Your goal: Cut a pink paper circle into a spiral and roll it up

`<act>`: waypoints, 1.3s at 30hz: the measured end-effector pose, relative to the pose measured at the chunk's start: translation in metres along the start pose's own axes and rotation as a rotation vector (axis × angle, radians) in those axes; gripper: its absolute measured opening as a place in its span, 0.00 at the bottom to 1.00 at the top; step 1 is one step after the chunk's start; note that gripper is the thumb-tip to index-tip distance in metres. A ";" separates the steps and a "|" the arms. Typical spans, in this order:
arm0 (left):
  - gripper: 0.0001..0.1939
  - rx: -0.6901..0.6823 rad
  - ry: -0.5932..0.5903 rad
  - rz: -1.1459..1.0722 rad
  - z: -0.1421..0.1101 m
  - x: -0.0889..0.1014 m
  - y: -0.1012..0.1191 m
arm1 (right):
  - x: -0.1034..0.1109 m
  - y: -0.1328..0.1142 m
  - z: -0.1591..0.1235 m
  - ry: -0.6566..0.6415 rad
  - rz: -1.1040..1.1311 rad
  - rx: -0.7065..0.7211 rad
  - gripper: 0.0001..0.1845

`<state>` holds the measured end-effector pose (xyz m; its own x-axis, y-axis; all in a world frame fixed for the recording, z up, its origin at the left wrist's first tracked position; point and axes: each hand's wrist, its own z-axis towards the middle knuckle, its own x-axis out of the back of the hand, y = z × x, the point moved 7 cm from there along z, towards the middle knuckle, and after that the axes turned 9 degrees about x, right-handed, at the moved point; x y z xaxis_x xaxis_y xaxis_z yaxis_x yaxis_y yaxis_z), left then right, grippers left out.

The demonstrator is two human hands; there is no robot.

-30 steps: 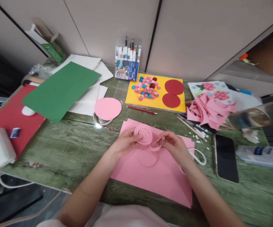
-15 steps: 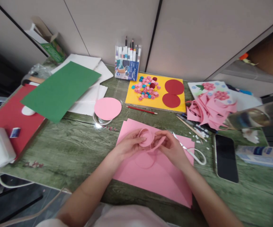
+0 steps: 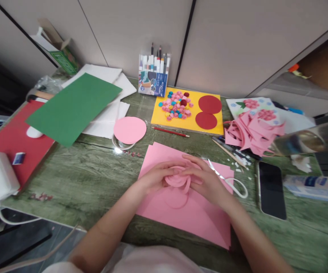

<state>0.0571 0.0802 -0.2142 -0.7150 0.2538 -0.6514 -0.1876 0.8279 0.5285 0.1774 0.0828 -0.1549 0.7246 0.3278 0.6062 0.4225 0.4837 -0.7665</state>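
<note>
Between both hands sits a coiled pink paper strip (image 3: 178,179), a loose spiral whose tail curls down at its right side. My left hand (image 3: 159,175) closes round the spiral from the left, thumb at its near edge. From the right, my right hand (image 3: 205,176) curves its fingers over the coil's top and side. Under the hands lies a stack of pink paper sheets (image 3: 186,222), with a pink paper circle (image 3: 176,200) on it just below the coil. White-handled scissors (image 3: 236,187) rest across the stack's right edge, beside my right hand.
Beyond the stack lie a red pencil (image 3: 171,132) and yellow paper (image 3: 166,122) bearing small coloured rolls (image 3: 178,106) and red circles (image 3: 209,104). Pink scraps (image 3: 253,132), a phone (image 3: 272,189) and a bottle (image 3: 313,185) stand right; green paper (image 3: 75,108) lies left.
The strip's loose end, held out to the right before, is now wrapped in against the coil. My right hand has moved left, and its fingers now lie over the spiral.
</note>
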 end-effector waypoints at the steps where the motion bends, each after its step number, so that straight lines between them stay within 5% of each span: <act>1: 0.20 -0.014 0.038 0.055 0.000 0.001 0.001 | 0.001 -0.001 0.000 0.011 -0.010 0.021 0.10; 5: 0.18 -0.120 0.184 0.308 -0.006 0.001 0.012 | 0.005 -0.007 0.000 0.022 -0.024 0.052 0.08; 11: 0.20 -0.346 0.245 0.515 -0.022 -0.005 0.034 | 0.011 -0.001 -0.004 0.022 -0.010 -0.255 0.04; 16: 0.20 -0.232 0.070 0.412 -0.013 -0.008 0.024 | 0.006 0.016 -0.010 0.147 0.247 -0.415 0.06; 27: 0.20 -0.009 0.154 0.131 -0.003 0.011 0.009 | 0.003 0.031 -0.011 0.233 0.476 -0.463 0.10; 34: 0.22 -0.038 0.175 -0.085 -0.003 0.018 0.012 | -0.003 0.041 -0.018 0.266 0.776 -0.549 0.15; 39: 0.19 -0.077 0.163 -0.108 -0.004 0.018 0.015 | 0.016 0.040 -0.014 0.297 0.415 -0.373 0.19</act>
<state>0.0388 0.0954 -0.2157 -0.7862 0.0757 -0.6133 -0.3157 0.8039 0.5040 0.2141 0.0959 -0.1788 0.9664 0.1624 0.1992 0.1966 0.0319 -0.9800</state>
